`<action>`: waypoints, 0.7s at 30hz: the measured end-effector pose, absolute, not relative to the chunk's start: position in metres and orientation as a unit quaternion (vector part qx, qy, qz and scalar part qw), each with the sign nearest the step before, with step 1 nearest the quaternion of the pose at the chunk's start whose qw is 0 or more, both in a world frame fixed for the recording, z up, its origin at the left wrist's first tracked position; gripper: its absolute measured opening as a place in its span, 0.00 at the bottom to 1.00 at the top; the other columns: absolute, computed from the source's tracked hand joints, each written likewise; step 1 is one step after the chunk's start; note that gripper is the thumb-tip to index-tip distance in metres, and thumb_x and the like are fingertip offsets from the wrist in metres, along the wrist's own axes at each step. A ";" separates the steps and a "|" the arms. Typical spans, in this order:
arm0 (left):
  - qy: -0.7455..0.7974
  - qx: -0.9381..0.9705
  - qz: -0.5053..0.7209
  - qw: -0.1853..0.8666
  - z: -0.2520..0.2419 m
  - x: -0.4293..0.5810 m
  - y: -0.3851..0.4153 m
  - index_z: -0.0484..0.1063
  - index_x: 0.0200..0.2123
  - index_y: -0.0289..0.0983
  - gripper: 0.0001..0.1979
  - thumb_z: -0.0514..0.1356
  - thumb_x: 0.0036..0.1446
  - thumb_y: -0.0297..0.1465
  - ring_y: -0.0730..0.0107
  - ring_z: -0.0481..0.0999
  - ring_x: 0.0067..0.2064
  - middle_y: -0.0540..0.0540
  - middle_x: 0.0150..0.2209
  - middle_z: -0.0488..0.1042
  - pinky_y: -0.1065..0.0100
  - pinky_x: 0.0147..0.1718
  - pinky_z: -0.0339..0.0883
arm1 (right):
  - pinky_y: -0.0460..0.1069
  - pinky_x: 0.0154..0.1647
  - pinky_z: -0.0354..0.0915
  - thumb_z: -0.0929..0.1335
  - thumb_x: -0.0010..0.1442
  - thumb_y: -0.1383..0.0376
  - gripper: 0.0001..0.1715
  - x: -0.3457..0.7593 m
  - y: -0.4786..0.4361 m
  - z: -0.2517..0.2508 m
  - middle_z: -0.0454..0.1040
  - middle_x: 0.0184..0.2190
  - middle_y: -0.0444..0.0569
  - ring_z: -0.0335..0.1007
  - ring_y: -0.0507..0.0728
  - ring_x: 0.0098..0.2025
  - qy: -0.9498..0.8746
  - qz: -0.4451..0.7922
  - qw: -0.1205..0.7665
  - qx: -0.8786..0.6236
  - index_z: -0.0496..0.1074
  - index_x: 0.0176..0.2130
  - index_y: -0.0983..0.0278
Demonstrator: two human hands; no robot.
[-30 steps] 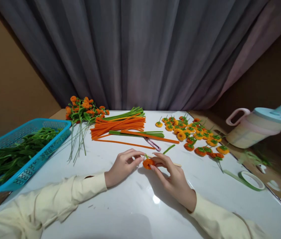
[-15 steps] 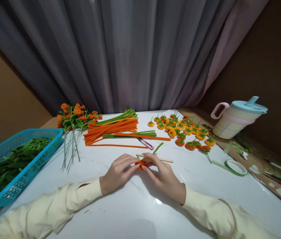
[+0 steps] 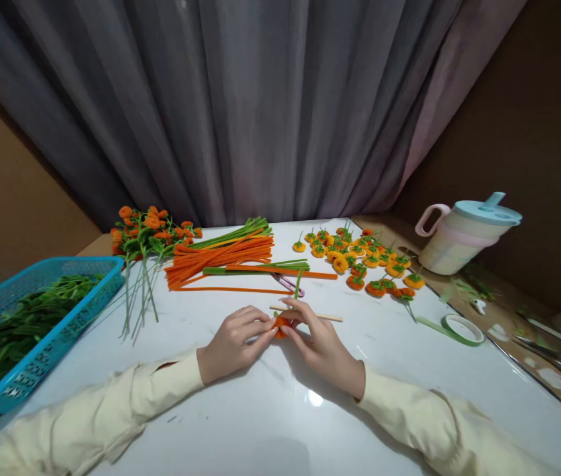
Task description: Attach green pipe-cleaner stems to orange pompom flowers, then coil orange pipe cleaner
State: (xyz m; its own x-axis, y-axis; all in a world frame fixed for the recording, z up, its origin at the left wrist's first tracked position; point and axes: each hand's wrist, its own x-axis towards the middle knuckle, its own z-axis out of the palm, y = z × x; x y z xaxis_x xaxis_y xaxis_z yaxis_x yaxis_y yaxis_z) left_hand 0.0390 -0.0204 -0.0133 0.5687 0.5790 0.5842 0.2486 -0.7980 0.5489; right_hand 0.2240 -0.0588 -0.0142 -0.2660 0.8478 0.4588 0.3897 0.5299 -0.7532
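Note:
Between my fingertips is a small orange pipe-cleaner flower [image 3: 280,326]. My left hand [image 3: 237,344] pinches its left side. My right hand [image 3: 324,345] grips its right side, thumb and fingers closed. A short green pipe-cleaner piece [image 3: 299,283] points up from beside my right fingers; where its lower end goes is hidden. A thin wooden stick [image 3: 331,318] lies behind my right fingers. Just beyond is a pink craft knife [image 3: 294,287], partly under a bundle of orange pipe cleaners [image 3: 223,258].
Finished flower heads [image 3: 372,254] spread at back right, near a green tape roll [image 3: 463,329] and a lidded cup [image 3: 466,235]. A blue basket [image 3: 45,344] of green leaves stands left. Stemmed orange flowers [image 3: 149,228] lie behind it, beside green pipe cleaners [image 3: 245,231].
The green piece has swung from leaning right to nearly upright, closer to my right fingers. Both hands still hold the orange flower in nearly the same place. The view has shifted slightly.

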 end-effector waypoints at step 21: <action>0.309 0.549 0.169 0.758 -0.003 0.040 -0.008 0.71 0.31 0.31 0.12 0.68 0.44 0.30 0.77 0.71 0.25 0.48 0.27 0.73 0.73 0.27 0.68 | 0.50 0.43 0.69 0.57 0.60 0.77 0.33 0.226 -0.063 -0.013 0.72 0.39 0.49 0.70 0.53 0.41 -0.814 0.214 0.440 -0.313 0.47 0.60 0.56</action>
